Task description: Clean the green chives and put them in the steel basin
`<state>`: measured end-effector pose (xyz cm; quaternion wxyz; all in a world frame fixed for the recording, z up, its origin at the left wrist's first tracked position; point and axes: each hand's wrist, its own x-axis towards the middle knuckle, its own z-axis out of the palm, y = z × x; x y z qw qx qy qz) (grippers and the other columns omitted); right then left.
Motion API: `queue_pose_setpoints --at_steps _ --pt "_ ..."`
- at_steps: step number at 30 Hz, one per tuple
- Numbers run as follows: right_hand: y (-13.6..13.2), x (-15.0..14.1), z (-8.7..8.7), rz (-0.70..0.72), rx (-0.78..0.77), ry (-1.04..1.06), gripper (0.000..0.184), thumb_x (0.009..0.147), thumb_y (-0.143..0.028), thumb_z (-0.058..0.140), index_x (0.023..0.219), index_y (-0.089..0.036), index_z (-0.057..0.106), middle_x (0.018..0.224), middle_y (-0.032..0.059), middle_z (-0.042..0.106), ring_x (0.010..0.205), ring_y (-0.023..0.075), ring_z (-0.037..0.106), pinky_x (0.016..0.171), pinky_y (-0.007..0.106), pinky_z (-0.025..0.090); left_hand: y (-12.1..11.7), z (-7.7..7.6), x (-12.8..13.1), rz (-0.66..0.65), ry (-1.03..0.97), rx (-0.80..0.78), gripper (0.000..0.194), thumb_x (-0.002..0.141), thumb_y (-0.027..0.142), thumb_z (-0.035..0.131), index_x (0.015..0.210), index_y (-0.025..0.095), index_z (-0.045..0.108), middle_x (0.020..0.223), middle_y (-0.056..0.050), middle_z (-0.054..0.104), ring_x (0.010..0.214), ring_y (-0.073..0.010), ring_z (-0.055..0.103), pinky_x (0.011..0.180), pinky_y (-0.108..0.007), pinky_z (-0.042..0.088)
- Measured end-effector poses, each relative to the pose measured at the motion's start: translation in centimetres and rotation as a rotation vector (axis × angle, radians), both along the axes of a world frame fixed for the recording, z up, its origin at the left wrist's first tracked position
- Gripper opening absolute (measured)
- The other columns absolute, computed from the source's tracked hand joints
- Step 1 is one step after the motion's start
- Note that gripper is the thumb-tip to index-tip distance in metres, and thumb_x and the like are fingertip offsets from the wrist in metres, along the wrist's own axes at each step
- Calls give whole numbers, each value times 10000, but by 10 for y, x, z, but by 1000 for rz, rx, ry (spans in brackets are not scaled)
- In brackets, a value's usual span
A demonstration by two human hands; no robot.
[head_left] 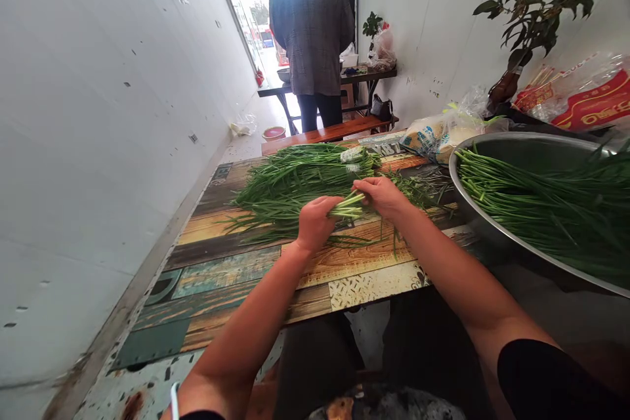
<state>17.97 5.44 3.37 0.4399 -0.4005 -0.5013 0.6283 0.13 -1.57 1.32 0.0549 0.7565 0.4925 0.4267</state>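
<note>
My left hand (pixel 315 220) is closed round a small bunch of garlic chives (pixel 347 207), whose pale stem ends point right and whose green leaves trail left over the table. At those stem ends, my right hand (pixel 381 197) pinches with thumb and forefinger; exactly which stalk it grips is too small to make out. Just beyond both hands lies a large pile of garlic chives (pixel 300 170), part of it bound with a whitish band (pixel 351 156). Loose trimmings (pixel 418 185) are heaped beside my right hand.
A wide metal basin (pixel 460 193) full of long green chives stands at the right. Behind it are plastic bags (pixel 443 131), a potted plant (pixel 529 33) and red packaging (pixel 595 102). Ahead, a person (pixel 312 26) stands with their back to me, beyond a wooden bench (pixel 339 130).
</note>
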Motion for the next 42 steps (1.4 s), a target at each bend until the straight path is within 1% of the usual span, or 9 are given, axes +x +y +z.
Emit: queue_pose_setpoints --at_steps 5,8,10,13,19,25,32,38,42 --pt "11 16 6 -152 54 40 553 525 -649 800 558 -203 474 480 -58 436 436 62 352 417 226 271 0 -5 -7 52 114 97 429 695 50 514 1023 224 730 1016 -58 763 947 -202 695 859 -292 519" --pt "17 29 7 -265 242 -217 528 651 -629 725 521 -221 417 472 -51 414 455 84 350 457 258 290 0 -6 -8 79 114 124 417 711 67 518 1037 225 723 1027 -57 760 955 -202 692 869 -291 517" --pt "19 35 7 -291 438 -485 373 713 -492 710 560 -196 543 539 -18 523 531 109 442 532 264 338 0 -6 -7 92 75 135 405 728 85 520 1056 216 717 1028 -59 756 946 -194 688 860 -278 515" --pt "18 39 6 -122 621 -928 131 733 -302 682 691 -187 728 673 29 668 647 153 552 605 273 365 -1 -3 -5 136 -27 159 409 775 114 514 1132 207 689 1064 -61 740 960 -181 674 869 -268 506" --pt "15 40 0 89 747 -1436 87 723 -193 701 687 -197 780 811 123 714 817 239 594 654 301 388 1 4 -4 251 -92 189 211 899 236 490 916 198 697 880 -47 725 852 -164 647 798 -265 485" --pt "8 34 6 35 849 -1216 78 718 -147 624 680 -153 692 853 122 678 869 235 576 746 317 413 1 4 -7 286 -28 297 216 906 223 491 887 195 705 974 -66 742 947 -197 628 902 -342 461" --pt "7 33 15 -1 547 -495 221 749 -353 623 845 -159 667 678 15 636 605 132 521 590 260 383 4 -3 -6 197 -115 139 299 863 209 496 1070 180 710 998 -67 748 923 -184 670 858 -287 503" --pt "4 29 14 -193 682 -662 134 762 -276 625 787 -165 694 736 51 672 692 164 559 676 290 415 1 2 -1 231 -207 14 279 832 196 559 1051 193 732 983 -48 760 907 -184 683 859 -279 505" --pt "2 29 16 -108 683 -551 168 762 -315 640 804 -164 699 699 27 657 636 137 527 629 271 409 2 1 -2 245 -265 90 244 872 253 558 1015 174 738 966 -62 756 890 -181 682 852 -285 506"
